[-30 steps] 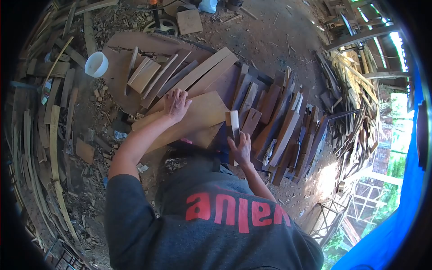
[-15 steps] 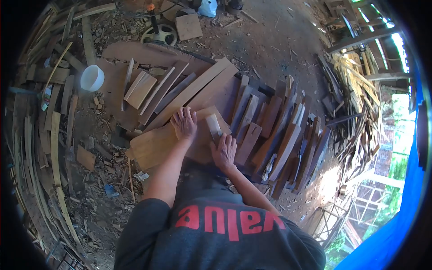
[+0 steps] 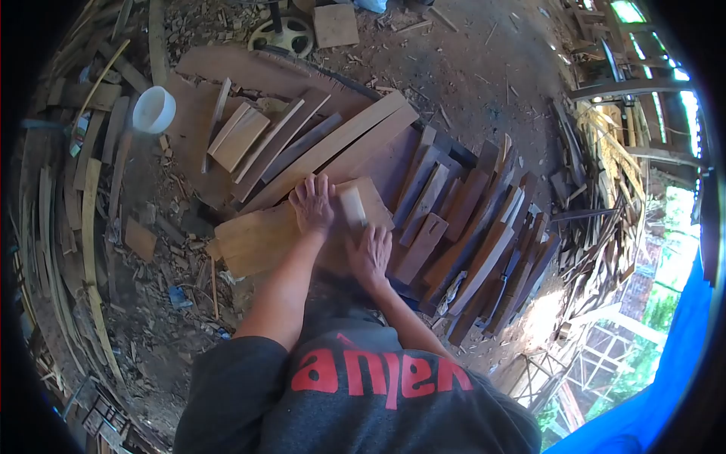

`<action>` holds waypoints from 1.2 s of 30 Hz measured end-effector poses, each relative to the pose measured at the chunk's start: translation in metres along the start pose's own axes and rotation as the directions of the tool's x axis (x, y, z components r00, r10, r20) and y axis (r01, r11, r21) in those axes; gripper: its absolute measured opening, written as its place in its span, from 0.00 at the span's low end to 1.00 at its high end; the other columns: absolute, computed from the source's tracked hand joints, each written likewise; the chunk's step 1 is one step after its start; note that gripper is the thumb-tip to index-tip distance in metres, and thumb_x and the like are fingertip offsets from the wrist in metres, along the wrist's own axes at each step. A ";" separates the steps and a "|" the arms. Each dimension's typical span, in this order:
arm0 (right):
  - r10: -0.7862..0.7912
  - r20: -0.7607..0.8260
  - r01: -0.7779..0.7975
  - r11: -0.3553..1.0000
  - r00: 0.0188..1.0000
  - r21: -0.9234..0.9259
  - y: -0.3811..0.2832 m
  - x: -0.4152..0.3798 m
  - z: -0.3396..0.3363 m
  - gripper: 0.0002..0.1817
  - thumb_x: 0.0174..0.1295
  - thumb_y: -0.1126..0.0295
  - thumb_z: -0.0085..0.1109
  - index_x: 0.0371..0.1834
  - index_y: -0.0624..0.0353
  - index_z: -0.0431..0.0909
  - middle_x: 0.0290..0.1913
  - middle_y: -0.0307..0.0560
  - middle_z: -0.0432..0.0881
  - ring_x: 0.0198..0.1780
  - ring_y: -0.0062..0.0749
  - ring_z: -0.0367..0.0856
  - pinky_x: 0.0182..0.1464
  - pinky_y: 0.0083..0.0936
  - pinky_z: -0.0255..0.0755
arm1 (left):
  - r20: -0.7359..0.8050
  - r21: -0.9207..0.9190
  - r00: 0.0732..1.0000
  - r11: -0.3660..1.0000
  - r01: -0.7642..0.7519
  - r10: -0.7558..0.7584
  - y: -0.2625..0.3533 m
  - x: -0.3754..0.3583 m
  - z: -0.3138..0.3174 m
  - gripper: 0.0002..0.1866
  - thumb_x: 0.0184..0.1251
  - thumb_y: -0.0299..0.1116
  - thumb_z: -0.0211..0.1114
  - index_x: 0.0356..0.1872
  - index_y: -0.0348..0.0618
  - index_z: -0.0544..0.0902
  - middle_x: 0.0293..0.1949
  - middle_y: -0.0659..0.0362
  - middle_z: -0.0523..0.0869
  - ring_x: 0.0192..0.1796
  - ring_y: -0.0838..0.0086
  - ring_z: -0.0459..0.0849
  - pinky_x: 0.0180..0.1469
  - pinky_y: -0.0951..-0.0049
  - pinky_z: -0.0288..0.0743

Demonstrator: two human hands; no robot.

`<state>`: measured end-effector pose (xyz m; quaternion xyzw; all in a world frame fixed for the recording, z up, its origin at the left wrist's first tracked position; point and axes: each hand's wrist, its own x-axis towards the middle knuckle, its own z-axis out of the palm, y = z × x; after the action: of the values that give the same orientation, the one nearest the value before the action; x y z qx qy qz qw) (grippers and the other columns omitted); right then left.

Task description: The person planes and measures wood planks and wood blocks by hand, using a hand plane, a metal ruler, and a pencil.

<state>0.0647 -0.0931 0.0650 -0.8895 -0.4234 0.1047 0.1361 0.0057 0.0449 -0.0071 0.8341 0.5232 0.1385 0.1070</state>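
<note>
A broad light-brown wooden board [image 3: 253, 238] lies across the work surface in front of me. My left hand [image 3: 312, 206] rests on top of it with the fingers stretched out and slightly spread. Just to the right, my right hand [image 3: 370, 256] grips the near end of a pale rectangular block [image 3: 352, 206], which lies against the board's face. The fingers cover the block's lower part, so its exact kind cannot be made out. Beyond both hands, two long planks [image 3: 340, 140] lie side by side at a slant.
Several dark wood pieces [image 3: 476, 219] are lined up to the right, and shorter ones [image 3: 238, 136] lie at the upper left. A white bucket [image 3: 154, 110] stands on the left. Scrap wood [image 3: 597, 204] is heaped at the right, with a spoked wheel [image 3: 281, 38] at the top.
My right hand and the pale block have shifted left along the board, closer to my left hand. The left hand stays on the board. The whole view has tilted slightly.
</note>
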 end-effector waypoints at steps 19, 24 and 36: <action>-0.077 -0.181 0.076 0.997 0.981 -0.010 -0.029 0.095 0.009 0.23 0.59 0.57 0.65 0.44 0.65 0.70 0.42 0.61 0.71 0.46 0.58 0.71 0.48 0.48 0.67 | 0.151 -0.039 0.987 0.997 0.062 -0.055 0.009 0.004 -0.030 0.23 0.64 0.39 0.60 0.61 0.53 0.72 0.60 0.56 0.71 0.62 0.57 0.68 0.64 0.51 0.59; -0.245 -0.253 0.228 0.969 0.936 -0.096 0.003 0.041 0.006 0.25 0.58 0.55 0.65 0.46 0.65 0.71 0.43 0.62 0.72 0.46 0.58 0.71 0.49 0.50 0.66 | 0.071 -0.067 0.997 0.997 0.038 -0.033 0.001 0.002 -0.012 0.19 0.68 0.40 0.58 0.58 0.54 0.73 0.59 0.56 0.72 0.61 0.58 0.69 0.62 0.50 0.60; -0.082 -0.134 0.080 0.997 0.988 -0.024 -0.018 0.094 0.003 0.24 0.58 0.58 0.65 0.48 0.65 0.71 0.45 0.61 0.73 0.47 0.57 0.72 0.49 0.48 0.67 | 0.090 -0.049 0.996 0.999 0.018 -0.013 0.004 0.000 -0.022 0.14 0.71 0.40 0.55 0.55 0.54 0.73 0.57 0.55 0.72 0.59 0.56 0.70 0.60 0.50 0.61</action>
<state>0.1093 -0.0084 0.0618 -0.8779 -0.4499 0.0349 0.1602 0.0018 0.0443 0.0147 0.8324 0.5207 0.1131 0.1520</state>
